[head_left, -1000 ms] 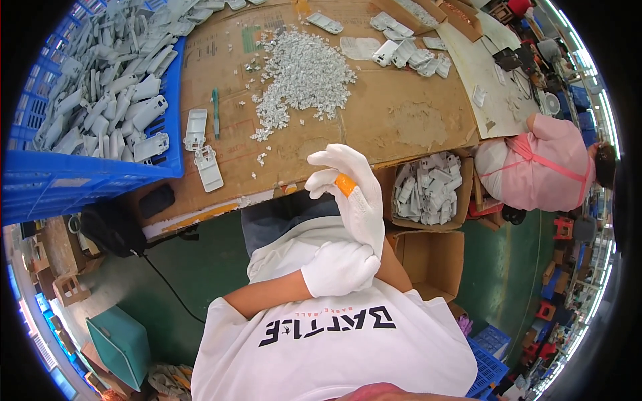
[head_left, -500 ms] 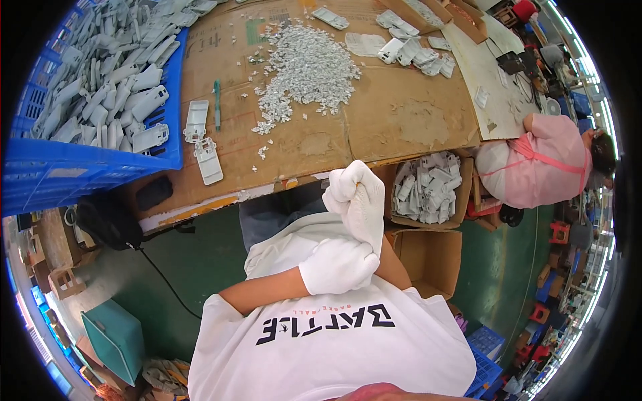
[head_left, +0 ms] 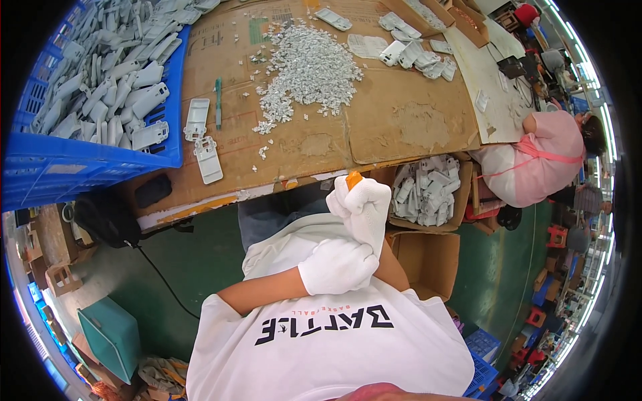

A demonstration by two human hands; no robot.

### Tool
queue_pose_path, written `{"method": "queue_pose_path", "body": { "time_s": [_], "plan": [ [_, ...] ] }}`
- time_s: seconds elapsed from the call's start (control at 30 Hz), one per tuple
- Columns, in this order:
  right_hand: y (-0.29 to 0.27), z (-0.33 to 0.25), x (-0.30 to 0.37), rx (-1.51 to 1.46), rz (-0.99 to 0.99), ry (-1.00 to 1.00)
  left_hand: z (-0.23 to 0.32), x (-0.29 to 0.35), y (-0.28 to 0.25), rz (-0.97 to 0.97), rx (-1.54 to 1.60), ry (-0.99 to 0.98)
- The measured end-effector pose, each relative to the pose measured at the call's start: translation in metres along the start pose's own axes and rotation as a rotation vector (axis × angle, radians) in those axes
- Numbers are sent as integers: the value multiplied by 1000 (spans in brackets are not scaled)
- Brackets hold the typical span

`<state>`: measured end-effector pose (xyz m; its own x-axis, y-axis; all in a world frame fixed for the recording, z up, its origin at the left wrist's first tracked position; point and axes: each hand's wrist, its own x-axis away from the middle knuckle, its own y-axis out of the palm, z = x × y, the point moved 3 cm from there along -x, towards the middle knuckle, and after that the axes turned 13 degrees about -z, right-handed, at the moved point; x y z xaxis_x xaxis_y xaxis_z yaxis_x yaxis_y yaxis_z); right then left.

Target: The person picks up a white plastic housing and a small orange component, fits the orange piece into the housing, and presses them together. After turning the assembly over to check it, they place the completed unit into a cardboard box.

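Observation:
My right hand (head_left: 363,206), in a white knitted glove, is raised as a fist in front of the table edge. A small orange patch (head_left: 353,179) shows at the top of the fist; I cannot tell whether it lies in the fingers, on the glove or behind it. What the fist encloses, if anything, is hidden. My left hand (head_left: 340,266), also in a white glove, is closed round the right wrist, at the cuff of that glove. Beyond the hands, two white plastic housings (head_left: 208,160) and a green pen (head_left: 218,103) lie on the cardboard-covered table (head_left: 414,127).
A heap of small whitish parts (head_left: 311,70) covers the table's middle. At left stands a blue crate (head_left: 87,160) full of housings. More housings (head_left: 418,57) lie far right. Under the right edge are a filled carton (head_left: 428,190) and an open carton (head_left: 428,260). A person in pink (head_left: 542,160) sits at right.
My right fist has dropped slightly toward me and turned a little, and the orange patch now shows at its top. My left hand keeps its hold on the cuff.

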<state>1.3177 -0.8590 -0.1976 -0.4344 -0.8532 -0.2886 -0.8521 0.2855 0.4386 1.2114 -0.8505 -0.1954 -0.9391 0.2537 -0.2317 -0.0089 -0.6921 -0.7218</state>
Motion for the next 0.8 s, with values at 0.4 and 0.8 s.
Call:
{"method": "queue_pose_path", "body": {
  "time_s": [0.4,0.8],
  "plan": [
    [11,-2,-6,47,-37,81,0,0,3,-8,2,27],
    [0,0,3,-3,-26,226,0,-1,1,-30,56,0]
  ]
}}
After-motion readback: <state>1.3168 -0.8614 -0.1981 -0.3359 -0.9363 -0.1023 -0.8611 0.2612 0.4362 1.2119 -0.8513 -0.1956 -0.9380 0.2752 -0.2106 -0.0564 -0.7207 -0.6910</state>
